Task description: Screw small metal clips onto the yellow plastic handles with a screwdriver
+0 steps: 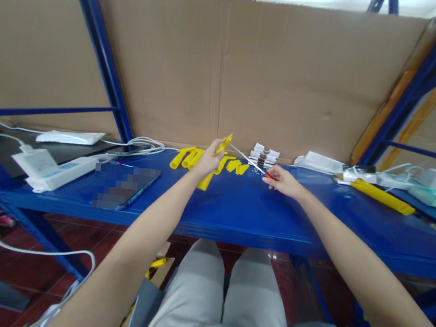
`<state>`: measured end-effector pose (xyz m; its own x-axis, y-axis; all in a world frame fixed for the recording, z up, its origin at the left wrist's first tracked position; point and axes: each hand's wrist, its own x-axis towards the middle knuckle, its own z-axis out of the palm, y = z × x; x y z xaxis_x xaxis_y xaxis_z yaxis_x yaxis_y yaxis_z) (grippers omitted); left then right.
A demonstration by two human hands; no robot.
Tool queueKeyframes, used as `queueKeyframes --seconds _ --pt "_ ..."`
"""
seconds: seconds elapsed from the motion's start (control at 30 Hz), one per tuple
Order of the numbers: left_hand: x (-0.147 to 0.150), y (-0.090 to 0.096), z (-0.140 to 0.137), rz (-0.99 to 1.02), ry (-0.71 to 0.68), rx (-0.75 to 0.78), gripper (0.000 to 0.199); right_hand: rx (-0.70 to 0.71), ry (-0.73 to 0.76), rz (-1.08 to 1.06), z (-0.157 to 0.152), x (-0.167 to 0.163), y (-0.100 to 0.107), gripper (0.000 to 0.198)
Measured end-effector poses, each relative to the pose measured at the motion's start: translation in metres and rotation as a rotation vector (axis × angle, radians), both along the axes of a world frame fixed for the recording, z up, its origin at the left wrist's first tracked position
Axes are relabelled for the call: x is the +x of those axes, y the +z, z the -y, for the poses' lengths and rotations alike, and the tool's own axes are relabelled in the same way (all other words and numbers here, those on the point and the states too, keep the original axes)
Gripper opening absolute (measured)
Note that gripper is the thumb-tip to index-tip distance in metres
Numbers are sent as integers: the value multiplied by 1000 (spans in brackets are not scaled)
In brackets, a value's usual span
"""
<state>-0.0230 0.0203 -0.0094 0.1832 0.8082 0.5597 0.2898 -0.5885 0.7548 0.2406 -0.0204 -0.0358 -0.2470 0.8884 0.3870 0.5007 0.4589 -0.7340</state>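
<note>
In my left hand (211, 157), the fingers are closed on a thin yellow piece (227, 141) that points up and away from me. My right hand (282, 181) grips the red handle (270, 177) of a screwdriver. Its long metal shaft (246, 157) slants up to the left, and the tip comes close to the yellow piece; whether they touch I cannot tell. Yellow rolled tubes (181, 157) lie behind and left of my left hand. Short yellow pieces (237, 167) lie between my hands. Beyond the shaft sits a stack of small white and black parts (264, 155).
The blue shelf top (244, 208) is backed by cardboard (310, 79). On the left are a tablet-like device (136, 188), a white power strip (67, 172) and coiled cables (147, 146). A yellow roll (383, 196) and white packets (320, 162) lie on the right.
</note>
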Motion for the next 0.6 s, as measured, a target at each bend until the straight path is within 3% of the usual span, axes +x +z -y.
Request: queueKeyframes --seconds 0.3,0.6 --pt "-1 -1 -2 10 -21 -19 41 -41 -18 83 -3 0 1 37" --pt "-3 -2 -5 -82 25 14 40 119 -38 26 -10 5 -7 36"
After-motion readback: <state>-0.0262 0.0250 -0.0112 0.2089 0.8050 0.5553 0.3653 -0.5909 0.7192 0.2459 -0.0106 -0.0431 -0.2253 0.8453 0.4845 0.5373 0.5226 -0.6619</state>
